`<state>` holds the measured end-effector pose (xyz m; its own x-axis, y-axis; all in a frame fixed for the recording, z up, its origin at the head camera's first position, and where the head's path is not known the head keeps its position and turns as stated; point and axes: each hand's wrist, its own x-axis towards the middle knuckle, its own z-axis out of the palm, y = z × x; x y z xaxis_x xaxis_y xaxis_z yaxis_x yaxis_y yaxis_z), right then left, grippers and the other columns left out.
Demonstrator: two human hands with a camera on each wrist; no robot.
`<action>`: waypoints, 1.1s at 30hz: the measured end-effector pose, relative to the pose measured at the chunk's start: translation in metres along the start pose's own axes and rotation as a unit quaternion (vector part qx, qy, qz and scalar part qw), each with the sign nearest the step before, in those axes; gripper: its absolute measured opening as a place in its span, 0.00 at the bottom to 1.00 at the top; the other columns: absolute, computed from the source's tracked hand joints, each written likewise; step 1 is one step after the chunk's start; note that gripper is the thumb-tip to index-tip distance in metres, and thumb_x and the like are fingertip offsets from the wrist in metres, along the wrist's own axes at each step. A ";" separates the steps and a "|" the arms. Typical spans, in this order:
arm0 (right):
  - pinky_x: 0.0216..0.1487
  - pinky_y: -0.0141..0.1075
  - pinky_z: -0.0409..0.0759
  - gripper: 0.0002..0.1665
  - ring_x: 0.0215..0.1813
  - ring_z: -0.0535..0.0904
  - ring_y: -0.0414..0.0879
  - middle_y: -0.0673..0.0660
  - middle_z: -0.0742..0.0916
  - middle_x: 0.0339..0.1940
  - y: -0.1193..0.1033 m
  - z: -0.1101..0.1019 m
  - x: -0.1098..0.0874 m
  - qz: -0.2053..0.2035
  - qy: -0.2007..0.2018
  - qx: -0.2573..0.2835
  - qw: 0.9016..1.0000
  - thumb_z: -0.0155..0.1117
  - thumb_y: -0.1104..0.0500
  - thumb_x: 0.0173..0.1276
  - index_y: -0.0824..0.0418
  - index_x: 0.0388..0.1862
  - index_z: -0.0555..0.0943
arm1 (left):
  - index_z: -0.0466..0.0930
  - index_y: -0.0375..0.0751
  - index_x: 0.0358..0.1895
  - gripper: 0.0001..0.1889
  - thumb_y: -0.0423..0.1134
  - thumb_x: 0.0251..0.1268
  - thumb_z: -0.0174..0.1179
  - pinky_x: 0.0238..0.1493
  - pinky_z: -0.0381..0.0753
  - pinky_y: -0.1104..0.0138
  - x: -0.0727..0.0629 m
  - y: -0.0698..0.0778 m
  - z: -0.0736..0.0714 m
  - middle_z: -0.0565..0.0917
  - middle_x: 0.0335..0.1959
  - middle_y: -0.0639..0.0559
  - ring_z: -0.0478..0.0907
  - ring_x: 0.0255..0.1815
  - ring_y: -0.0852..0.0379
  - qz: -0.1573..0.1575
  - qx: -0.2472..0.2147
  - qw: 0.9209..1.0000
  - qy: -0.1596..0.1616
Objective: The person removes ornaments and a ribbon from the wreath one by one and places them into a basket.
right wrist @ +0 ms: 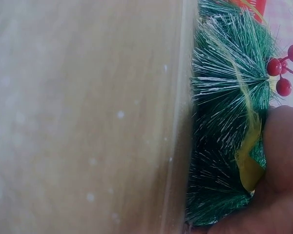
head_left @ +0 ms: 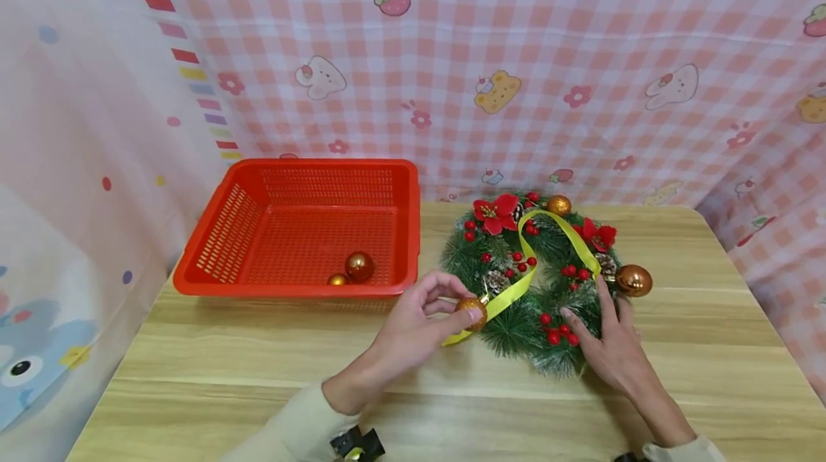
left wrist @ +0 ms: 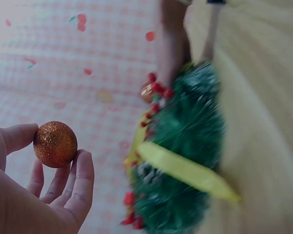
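Backed by pink checked cloth (head_left: 419,89), with a pale wood-grain surface (head_left: 258,369) in front. From the head: pinches a glittery orange bauble (head_left: 471,315) between the thumb and fingers of the left hand (head_left: 413,322), at the front left of a green wreath (head_left: 510,336), close to a yellow ribbon (head_left: 510,295). Rests the right hand (head_left: 616,354) on the wreath's front right, with thumb and forefinger apart and the forefinger reaching the ribbon near a shiny copper ball (head_left: 634,280). Leaves only a narrow strip of wood between the wreath and a red basket (head_left: 290,291) with two balls (head_left: 359,266) inside, but a broad stretch from the copper ball to the surface's right edge.

From the left wrist: grips the bauble with thumb opposite fingertips, with a gap before the wreath.

From the right wrist: rests against green needles beside a crumpled yellow strip (right wrist: 250,170), just below red berries (right wrist: 283,87); cannot tell how every finger lies.
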<state>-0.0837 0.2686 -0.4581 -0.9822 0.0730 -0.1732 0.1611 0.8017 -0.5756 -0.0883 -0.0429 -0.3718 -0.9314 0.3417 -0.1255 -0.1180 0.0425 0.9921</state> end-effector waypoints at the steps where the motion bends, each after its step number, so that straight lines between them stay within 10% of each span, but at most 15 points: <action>1: 0.55 0.81 0.54 0.55 0.62 0.47 0.95 0.80 0.41 0.76 0.000 0.000 0.000 0.001 -0.001 0.000 1.000 0.45 0.32 0.75 0.50 0.80 0.25 | 0.77 0.42 0.48 0.15 0.39 0.61 0.70 0.42 0.81 0.66 0.001 0.003 -0.003 0.84 0.47 0.51 0.82 0.46 0.54 0.004 0.004 1.000 0.004; 17: 0.55 0.80 0.54 0.55 0.62 0.50 0.93 0.82 0.44 0.75 0.000 -0.001 0.000 -0.013 0.009 -0.004 1.000 0.46 0.34 0.75 0.51 0.80 0.26 | 0.74 0.41 0.51 0.15 0.35 0.64 0.67 0.50 0.84 0.56 0.006 0.028 -0.057 0.83 0.49 0.46 0.84 0.44 0.52 0.015 -0.032 0.996 0.087; 33: 0.58 0.79 0.51 0.55 0.64 0.51 0.91 0.82 0.44 0.75 0.001 0.000 0.001 -0.008 0.003 -0.005 1.000 0.46 0.33 0.75 0.51 0.80 0.25 | 0.71 0.41 0.53 0.16 0.35 0.66 0.65 0.48 0.84 0.62 0.018 0.015 -0.107 0.80 0.49 0.48 0.82 0.45 0.55 0.006 0.007 0.984 0.175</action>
<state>-0.0843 0.2697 -0.4586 -0.9851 0.0638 -0.1599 0.1450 0.8084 -0.5705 -0.1432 -0.1365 -0.3596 -0.9947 -0.0027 -0.1029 -0.1029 0.0543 0.9932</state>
